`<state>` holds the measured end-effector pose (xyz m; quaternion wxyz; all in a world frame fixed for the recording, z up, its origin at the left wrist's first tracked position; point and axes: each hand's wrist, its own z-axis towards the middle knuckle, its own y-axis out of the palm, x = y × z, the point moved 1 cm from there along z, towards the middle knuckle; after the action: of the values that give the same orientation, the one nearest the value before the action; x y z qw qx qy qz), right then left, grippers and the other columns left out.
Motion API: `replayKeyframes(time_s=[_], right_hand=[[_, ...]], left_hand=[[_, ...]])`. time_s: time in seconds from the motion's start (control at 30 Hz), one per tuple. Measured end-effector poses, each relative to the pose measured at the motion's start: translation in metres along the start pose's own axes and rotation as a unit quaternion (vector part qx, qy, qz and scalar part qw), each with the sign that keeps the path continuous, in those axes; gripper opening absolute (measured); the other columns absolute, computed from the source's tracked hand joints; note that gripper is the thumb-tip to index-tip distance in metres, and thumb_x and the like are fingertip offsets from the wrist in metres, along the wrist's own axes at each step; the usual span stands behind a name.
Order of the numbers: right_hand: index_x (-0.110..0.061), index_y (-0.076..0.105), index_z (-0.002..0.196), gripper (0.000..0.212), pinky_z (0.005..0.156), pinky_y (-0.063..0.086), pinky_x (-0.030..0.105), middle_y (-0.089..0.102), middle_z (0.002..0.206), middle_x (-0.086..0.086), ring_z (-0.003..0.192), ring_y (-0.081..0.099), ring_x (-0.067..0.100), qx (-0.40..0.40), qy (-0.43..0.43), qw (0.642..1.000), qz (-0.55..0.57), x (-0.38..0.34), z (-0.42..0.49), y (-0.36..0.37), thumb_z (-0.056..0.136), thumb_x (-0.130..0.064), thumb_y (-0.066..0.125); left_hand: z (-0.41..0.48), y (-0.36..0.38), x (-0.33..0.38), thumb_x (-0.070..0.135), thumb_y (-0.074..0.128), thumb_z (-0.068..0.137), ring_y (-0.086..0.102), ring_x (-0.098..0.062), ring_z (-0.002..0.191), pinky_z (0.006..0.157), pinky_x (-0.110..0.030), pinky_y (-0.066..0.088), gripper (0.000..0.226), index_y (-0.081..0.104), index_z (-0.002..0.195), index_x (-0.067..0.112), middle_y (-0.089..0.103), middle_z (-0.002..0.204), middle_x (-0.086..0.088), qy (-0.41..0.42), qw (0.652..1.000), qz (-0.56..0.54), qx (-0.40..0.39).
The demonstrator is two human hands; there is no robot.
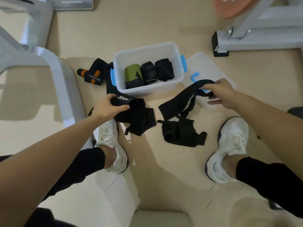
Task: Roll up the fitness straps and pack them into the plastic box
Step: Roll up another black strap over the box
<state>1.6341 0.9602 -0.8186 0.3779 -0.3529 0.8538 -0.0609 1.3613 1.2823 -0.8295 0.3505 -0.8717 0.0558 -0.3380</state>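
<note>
Black strap (177,102): pinched at far end by R hand (221,92), stretched down-left from fingers to floor heap; XTEP strap (124,100) gripped in L hand (106,105); plastic box (152,88) just beyond, betw. both.

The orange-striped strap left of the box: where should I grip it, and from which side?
Probably pinch the orange-striped strap at its free left end, coming from above on the left. It lies flat on the floor, and its other end runs toward the plastic box.

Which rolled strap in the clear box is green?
The olive-green rolled strap at the left end of the clear plastic box; to its right lie a pale-striped black roll and a plain black roll.
</note>
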Motion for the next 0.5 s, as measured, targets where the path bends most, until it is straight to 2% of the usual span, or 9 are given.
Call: replayKeyframes(time_s=[0.07,0.1,0.2,0.27,0.37,0.43,0.5], right_hand=[[-0.013,0.053,0.121,0.061,0.067,0.061,0.038,0.061,0.106,0.007,0.095,0.064,0.022,-0.036,0.02,0.999,0.032,0.001,-0.004,-0.001,0.075,-0.039,0.083],[-0.013,0.057,0.125,0.066,0.07,0.063,0.039,0.062,0.105,0.007,0.096,0.066,0.023,-0.047,0.027,0.997,0.058,0.003,-0.004,0.0,0.072,-0.043,0.084],[-0.009,0.065,0.117,0.049,0.086,0.061,0.04,0.06,0.092,0.006,0.093,0.068,0.021,-0.05,0.016,0.985,0.165,0.009,-0.009,0.005,0.08,-0.037,0.082],[-0.009,0.063,0.112,0.043,0.089,0.061,0.039,0.061,0.097,0.007,0.096,0.071,0.021,-0.029,0.001,0.968,0.248,0.015,-0.011,0.008,0.082,-0.033,0.082],[-0.004,0.054,0.13,0.062,0.09,0.061,0.036,0.063,0.114,0.01,0.101,0.073,0.021,-0.005,-0.029,0.939,0.343,0.028,-0.009,0.005,0.081,-0.029,0.084],[-0.003,0.049,0.134,0.063,0.095,0.058,0.036,0.062,0.12,0.011,0.105,0.072,0.024,0.003,-0.051,0.922,0.385,0.036,-0.007,-0.001,0.084,-0.025,0.081],[-0.004,0.053,0.127,0.048,0.098,0.057,0.036,0.062,0.122,0.014,0.107,0.07,0.024,-0.011,-0.06,0.905,0.42,0.043,-0.006,-0.009,0.089,-0.021,0.077]], left_hand=[[-0.007,0.015,0.003,0.046,0.082,0.08,0.054,-0.016,0.121,0.102,-0.039,0.049,0.082,0.044,0.148,0.022,0.054,0.131,0.004,0.036,0.999,0.017,0.0],[-0.01,0.023,0.005,0.046,0.082,0.079,0.053,-0.019,0.124,0.105,-0.041,0.049,0.081,0.045,0.147,0.023,0.052,0.135,0.001,0.06,0.997,0.045,0.015],[-0.025,0.053,0.017,0.042,0.08,0.081,0.046,-0.024,0.129,0.106,-0.04,0.045,0.068,0.053,0.141,0.024,0.048,0.139,-0.004,0.144,0.978,0.144,0.055],[-0.038,0.08,0.029,0.042,0.076,0.084,0.044,-0.023,0.126,0.101,-0.037,0.045,0.064,0.053,0.141,0.025,0.05,0.138,-0.002,0.218,0.956,0.194,0.017],[-0.047,0.127,0.042,0.044,0.073,0.086,0.039,-0.024,0.133,0.104,-0.043,0.047,0.071,0.044,0.148,0.03,0.045,0.147,0.0,0.285,0.923,0.242,-0.088],[-0.046,0.157,0.049,0.046,0.074,0.086,0.03,-0.03,0.143,0.11,-0.048,0.045,0.082,0.031,0.154,0.035,0.032,0.159,-0.003,0.274,0.911,0.274,-0.141],[-0.041,0.181,0.052,0.042,0.074,0.087,0.023,-0.034,0.147,0.111,-0.05,0.043,0.088,0.022,0.157,0.037,0.024,0.163,-0.005,0.233,0.909,0.291,-0.186]])
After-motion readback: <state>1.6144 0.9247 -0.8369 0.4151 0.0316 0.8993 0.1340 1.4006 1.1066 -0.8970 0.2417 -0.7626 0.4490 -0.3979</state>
